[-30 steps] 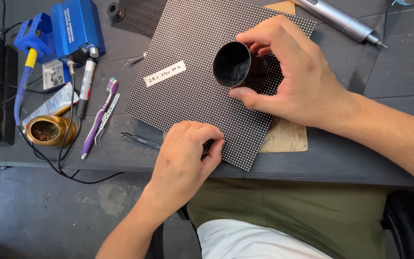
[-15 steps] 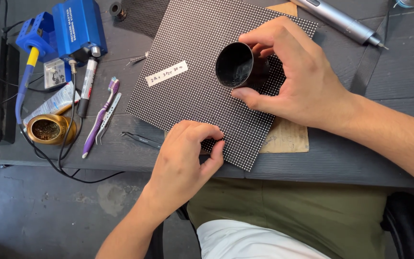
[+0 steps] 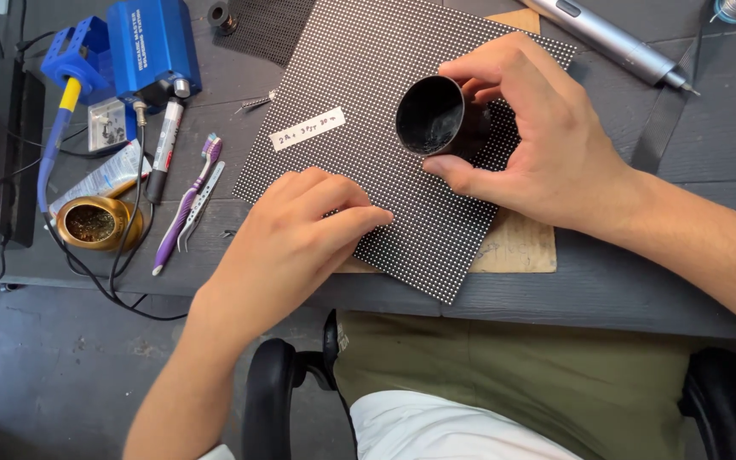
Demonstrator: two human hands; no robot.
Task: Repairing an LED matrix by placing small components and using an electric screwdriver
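Note:
A black panel dotted with a fine white grid (image 3: 368,119) lies tilted on the grey workbench, with a small white paper label (image 3: 307,129) stuck on it. My right hand (image 3: 538,145) grips a short black cylindrical magnifier (image 3: 436,117) that rests on the panel's right half. My left hand (image 3: 291,238) lies palm down on the panel's near edge, fingers curled and pressing it, holding nothing. A thin wooden board (image 3: 517,243) shows under the panel's right corner.
At the left stand a blue soldering station (image 3: 151,47), a brass tip-cleaner pot (image 3: 91,223), a marker pen (image 3: 163,149), a purple toothbrush (image 3: 185,204), tweezers (image 3: 202,204) and cables. A silver electric screwdriver (image 3: 615,43) lies at top right. Chair armrests (image 3: 270,392) are below the bench edge.
My left hand slid up and right along the panel's near edge, now lying further onto it. The right hand with the magnifier has barely moved.

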